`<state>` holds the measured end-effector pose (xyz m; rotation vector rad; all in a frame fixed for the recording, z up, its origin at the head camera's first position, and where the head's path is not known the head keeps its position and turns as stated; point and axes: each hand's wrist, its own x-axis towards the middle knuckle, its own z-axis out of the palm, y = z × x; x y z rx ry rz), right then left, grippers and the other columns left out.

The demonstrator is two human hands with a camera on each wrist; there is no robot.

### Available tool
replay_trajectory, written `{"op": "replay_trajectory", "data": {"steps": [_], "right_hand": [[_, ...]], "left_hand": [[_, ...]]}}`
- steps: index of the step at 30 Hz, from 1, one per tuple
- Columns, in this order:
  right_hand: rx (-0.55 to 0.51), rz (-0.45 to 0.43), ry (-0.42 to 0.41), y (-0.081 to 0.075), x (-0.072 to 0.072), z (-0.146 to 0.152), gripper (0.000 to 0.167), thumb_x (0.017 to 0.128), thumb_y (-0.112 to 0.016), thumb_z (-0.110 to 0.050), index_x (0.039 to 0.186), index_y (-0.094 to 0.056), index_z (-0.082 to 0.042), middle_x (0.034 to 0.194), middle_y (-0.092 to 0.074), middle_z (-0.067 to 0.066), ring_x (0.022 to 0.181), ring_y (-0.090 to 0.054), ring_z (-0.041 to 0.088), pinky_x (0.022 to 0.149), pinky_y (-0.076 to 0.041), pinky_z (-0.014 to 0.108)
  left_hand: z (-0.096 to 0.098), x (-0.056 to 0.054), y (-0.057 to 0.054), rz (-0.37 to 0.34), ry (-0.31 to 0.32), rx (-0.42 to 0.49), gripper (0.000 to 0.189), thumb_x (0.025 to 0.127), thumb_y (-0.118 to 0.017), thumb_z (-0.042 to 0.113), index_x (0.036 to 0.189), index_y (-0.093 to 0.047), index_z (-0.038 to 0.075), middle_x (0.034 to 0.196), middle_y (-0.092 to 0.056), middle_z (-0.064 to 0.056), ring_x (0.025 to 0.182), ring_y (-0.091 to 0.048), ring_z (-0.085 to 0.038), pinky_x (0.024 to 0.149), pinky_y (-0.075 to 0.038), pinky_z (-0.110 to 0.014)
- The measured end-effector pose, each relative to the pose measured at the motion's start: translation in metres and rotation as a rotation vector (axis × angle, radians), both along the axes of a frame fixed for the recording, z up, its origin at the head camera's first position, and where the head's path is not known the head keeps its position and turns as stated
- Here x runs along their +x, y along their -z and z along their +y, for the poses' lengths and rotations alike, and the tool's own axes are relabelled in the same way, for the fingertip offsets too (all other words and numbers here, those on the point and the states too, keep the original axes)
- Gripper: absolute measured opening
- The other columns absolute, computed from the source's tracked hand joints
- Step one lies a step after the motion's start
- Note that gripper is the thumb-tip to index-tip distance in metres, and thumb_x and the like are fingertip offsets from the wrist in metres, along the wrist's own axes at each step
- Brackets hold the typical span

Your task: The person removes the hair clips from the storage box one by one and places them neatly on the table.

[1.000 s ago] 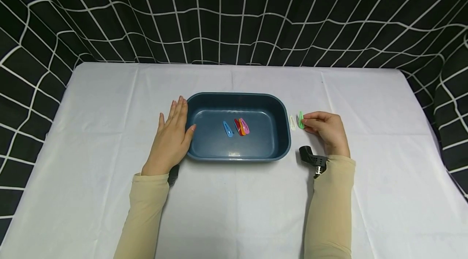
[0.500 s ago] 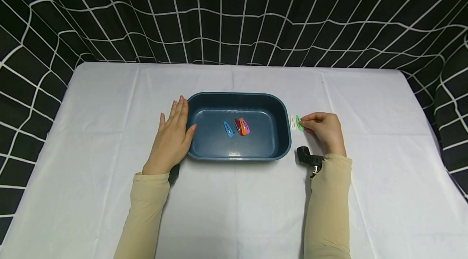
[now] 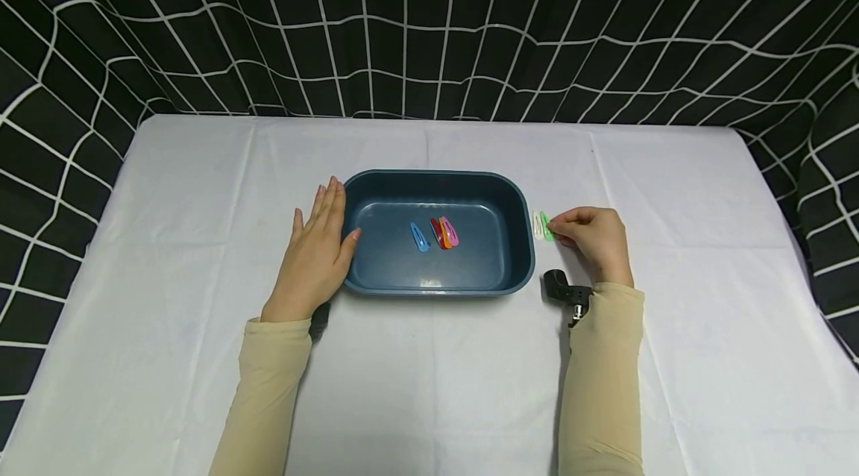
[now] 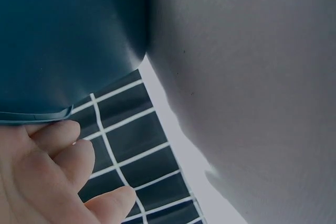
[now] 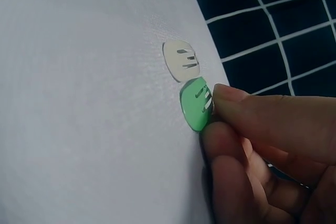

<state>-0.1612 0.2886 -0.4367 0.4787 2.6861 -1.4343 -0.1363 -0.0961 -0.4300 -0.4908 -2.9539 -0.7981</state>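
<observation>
With thumb and fingertips, my right hand [image 3: 593, 237] pinches a green hair clip [image 5: 197, 104] at its edge, on the white cloth. A white hair clip [image 5: 180, 60] lies right beside it, the two nearly edge to edge, just right of the blue-grey basin [image 3: 429, 289]. My left hand [image 3: 310, 256] rests along the basin's left rim with straight fingers, thumb over the edge. Inside the basin a blue hair clip [image 3: 419, 237] lies apart from a bunched group of a red clip [image 3: 436, 230], an orange one and a pink hair clip [image 3: 450, 230].
A white cloth [image 3: 429, 371] with fold lines covers the table. Black fabric with a white grid [image 3: 429, 28] rises behind the table and along both sides. A black wrist mount [image 3: 567, 288] sticks out from the right sleeve, low over the cloth.
The right hand has moved slightly left with the green clip, bringing it from a small gap away to right beside the white clip. The left hand and basin have stayed put.
</observation>
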Motion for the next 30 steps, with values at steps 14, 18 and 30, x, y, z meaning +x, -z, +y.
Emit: {"op": "replay_trajectory", "data": {"steps": [14,18,30], "right_hand": [[-0.022,0.003,0.020,0.0007,-0.0016,-0.0009,0.015,0.083,-0.071,-0.008,0.088,-0.072,0.007,0.063,-0.062,-0.014,0.060,-0.057,-0.002,0.057,-0.050,0.015],[-0.016,0.010,0.034,0.0032,-0.0030,-0.0012,0.012,0.082,-0.071,-0.007,0.084,-0.073,0.005,0.062,-0.061,-0.015,0.059,-0.057,-0.002,0.056,-0.049,0.015],[-0.175,-0.022,0.031,-0.0026,0.0014,0.0019,0.028,0.084,-0.070,-0.006,0.100,-0.065,0.016,0.065,-0.064,-0.014,0.063,-0.062,-0.001,0.062,-0.051,0.016]], "left_hand": [[0.0001,0.0001,-0.0007,0.003,-0.001,-0.002,0.063,0.101,-0.042,0.028,0.148,-0.016,-0.004,0.156,-0.010,-0.015,0.143,-0.008,-0.029,0.107,-0.010,-0.062],[-0.0002,0.0001,-0.0004,0.003,-0.002,-0.001,0.063,0.101,-0.042,0.028,0.148,-0.016,-0.004,0.156,-0.010,-0.015,0.143,-0.009,-0.029,0.107,-0.010,-0.062],[0.0002,-0.0002,-0.0006,-0.002,-0.003,-0.008,0.064,0.101,-0.042,0.029,0.148,-0.014,-0.004,0.156,-0.009,-0.015,0.143,-0.008,-0.029,0.107,-0.010,-0.061]]}}
